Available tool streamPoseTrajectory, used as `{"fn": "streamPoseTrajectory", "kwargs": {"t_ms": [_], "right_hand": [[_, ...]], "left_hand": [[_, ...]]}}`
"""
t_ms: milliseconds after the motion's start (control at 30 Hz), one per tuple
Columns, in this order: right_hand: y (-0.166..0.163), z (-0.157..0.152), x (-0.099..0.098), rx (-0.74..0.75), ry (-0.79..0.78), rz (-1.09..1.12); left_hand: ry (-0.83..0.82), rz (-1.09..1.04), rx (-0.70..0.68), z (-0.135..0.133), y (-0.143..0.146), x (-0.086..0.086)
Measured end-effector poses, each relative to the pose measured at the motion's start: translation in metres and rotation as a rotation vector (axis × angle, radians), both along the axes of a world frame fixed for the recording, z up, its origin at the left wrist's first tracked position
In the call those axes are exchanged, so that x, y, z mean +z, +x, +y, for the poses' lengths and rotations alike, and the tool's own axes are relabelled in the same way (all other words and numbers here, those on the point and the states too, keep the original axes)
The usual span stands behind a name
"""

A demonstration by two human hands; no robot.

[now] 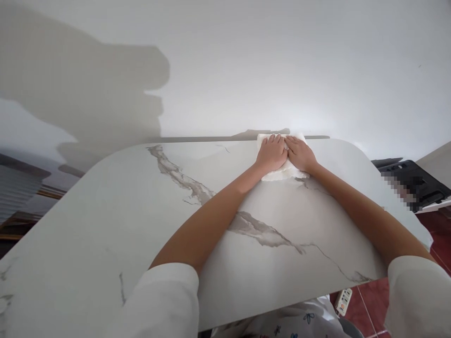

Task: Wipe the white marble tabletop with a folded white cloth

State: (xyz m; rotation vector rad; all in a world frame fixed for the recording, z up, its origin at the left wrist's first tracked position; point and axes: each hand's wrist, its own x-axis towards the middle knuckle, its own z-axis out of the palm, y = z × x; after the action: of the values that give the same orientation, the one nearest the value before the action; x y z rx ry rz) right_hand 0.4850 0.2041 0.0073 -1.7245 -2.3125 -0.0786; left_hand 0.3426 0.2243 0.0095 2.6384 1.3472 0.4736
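A folded white wiping cloth (282,174), possibly a paper towel, lies flat on the marble-patterned white tabletop (116,202) by its far edge. My left hand (271,154) rests palm down on the cloth's left part, fingers stretched toward the wall. On the right part lies my right hand (300,154), also palm down, with its fingers angled to the left. The two hands touch or nearly touch near the thumbs. Both arms reach forward across the table, and the cloth under the palms is hidden.
A white wall (282,61) stands right behind the table's far edge, with shadows on it. At the right is a black case-like object (423,180), partly blurred out. Below the near edge, a power strip (343,301) lies on the red tiled floor (371,300).
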Motion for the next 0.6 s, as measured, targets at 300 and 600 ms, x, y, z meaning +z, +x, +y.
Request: {"fn": "streamPoseTrajectory", "kwargs": {"t_ms": [300, 600], "right_hand": [[0.005, 0.024, -0.001, -0.035, 0.027, 0.028], [0.005, 0.011, -0.004, -0.029, 0.046, 0.01]], "left_hand": [[0.089, 0.001, 0.031, 0.023, 0.011, -0.002], [0.144, 0.024, 0.033, 0.006, 0.011, -0.005]]}}
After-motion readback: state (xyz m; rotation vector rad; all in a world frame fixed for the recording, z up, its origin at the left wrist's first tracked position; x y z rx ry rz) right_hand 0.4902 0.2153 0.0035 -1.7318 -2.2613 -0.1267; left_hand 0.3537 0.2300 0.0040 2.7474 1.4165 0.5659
